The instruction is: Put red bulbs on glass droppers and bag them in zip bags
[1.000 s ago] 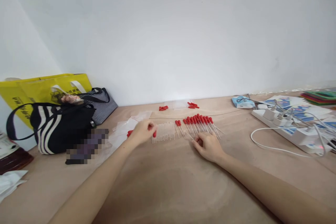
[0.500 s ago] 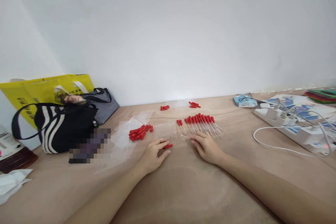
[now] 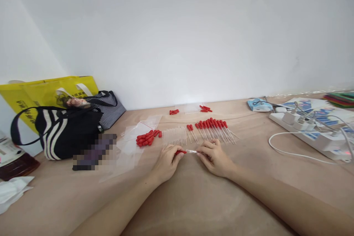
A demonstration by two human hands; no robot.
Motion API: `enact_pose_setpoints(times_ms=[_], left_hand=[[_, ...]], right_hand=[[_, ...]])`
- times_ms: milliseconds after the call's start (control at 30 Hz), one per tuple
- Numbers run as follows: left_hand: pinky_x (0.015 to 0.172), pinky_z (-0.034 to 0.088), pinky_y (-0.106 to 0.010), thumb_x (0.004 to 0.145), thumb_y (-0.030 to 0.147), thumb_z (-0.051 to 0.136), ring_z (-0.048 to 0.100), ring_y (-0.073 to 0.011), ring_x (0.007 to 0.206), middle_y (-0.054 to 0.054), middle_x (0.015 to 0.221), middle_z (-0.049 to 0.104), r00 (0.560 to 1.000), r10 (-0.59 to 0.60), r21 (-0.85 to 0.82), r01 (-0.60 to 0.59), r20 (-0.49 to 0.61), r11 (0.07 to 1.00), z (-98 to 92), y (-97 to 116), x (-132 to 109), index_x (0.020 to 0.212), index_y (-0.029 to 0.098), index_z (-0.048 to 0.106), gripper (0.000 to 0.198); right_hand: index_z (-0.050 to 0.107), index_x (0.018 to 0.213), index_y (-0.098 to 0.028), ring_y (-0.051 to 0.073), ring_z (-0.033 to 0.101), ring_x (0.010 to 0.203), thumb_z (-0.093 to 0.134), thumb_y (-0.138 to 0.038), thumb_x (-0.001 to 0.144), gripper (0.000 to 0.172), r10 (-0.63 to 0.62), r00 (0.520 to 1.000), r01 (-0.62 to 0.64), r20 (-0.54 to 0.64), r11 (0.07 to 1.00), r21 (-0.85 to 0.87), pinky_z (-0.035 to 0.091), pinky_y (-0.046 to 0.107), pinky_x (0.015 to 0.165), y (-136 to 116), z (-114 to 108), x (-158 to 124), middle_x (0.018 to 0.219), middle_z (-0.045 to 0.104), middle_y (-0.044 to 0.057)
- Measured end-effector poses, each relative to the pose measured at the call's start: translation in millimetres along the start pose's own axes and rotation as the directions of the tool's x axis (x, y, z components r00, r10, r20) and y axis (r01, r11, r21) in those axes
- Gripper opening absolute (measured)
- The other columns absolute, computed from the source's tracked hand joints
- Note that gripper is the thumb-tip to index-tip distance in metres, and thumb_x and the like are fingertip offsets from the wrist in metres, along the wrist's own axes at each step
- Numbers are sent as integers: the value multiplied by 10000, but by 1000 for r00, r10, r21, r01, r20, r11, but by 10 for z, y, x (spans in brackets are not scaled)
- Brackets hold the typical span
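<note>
Between finger and thumb, my left hand (image 3: 167, 162) is closed on a red rubber dropper bulb (image 3: 181, 152). My right hand (image 3: 214, 158) pinches a clear glass dropper tube (image 3: 191, 151), its end pointing at the bulb's mouth; whether they touch I cannot tell. Behind my hands lies a row of bare clear tubes (image 3: 174, 136). To its left is a pile of red bulbs (image 3: 145, 138). On its right, two droppers with red bulbs (image 3: 190, 127) lie beside a larger row of droppers with bulbs (image 3: 211, 123).
Further back are smaller groups of red bulbs (image 3: 205, 108) and tubes. Clear plastic bags (image 3: 124, 155) lie left, near a black bag (image 3: 69, 132) and a yellow bag (image 3: 55, 90). A white power strip (image 3: 301, 132) with a looping cable and a blue pack (image 3: 259, 105) are at right.
My left fingers have closed on the red bulb and lifted it. The tube in my right hand has turned to line up with the bulb, and both hands have come closer together.
</note>
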State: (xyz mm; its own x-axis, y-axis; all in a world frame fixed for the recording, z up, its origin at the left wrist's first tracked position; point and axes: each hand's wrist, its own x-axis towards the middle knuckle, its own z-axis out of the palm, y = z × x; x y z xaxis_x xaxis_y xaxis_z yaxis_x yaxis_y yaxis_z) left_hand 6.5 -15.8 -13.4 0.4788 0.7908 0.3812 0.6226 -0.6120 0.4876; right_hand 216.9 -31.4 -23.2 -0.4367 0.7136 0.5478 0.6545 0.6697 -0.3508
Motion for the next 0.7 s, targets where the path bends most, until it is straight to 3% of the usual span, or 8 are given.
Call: enact_pose_setpoints(times_ms=[200,533,700], left_hand=[[758,417,-316,863,241,383,559,-176,816,-26,857,622,999,-38,-55,40,31,998,-18,26,27,894,186,566,193],[824,415,-327,848,233,406,577,-179,883,-28,951,644,999,-17,-84,20,36,996,-31,27,21,1122,211,520,297],[820,422,-325,843,247,411,584,-183,872,-42,941,651,999,-29,-102,33,31,994,-36,41,18,1065,191,559,272]], right_hand=[[581,899,-192,116,508,681,442,-162,806,171,-23,999,23,-24,1000,-9,258,321,766,-11,6,-10,762,591,16],[580,910,-183,119,488,662,425,-166,814,183,-28,999,28,-21,999,20,266,334,762,-12,27,-16,744,575,20],[582,886,-179,124,487,678,432,-167,810,168,-38,999,38,-14,999,8,270,330,761,5,38,-20,744,573,21]])
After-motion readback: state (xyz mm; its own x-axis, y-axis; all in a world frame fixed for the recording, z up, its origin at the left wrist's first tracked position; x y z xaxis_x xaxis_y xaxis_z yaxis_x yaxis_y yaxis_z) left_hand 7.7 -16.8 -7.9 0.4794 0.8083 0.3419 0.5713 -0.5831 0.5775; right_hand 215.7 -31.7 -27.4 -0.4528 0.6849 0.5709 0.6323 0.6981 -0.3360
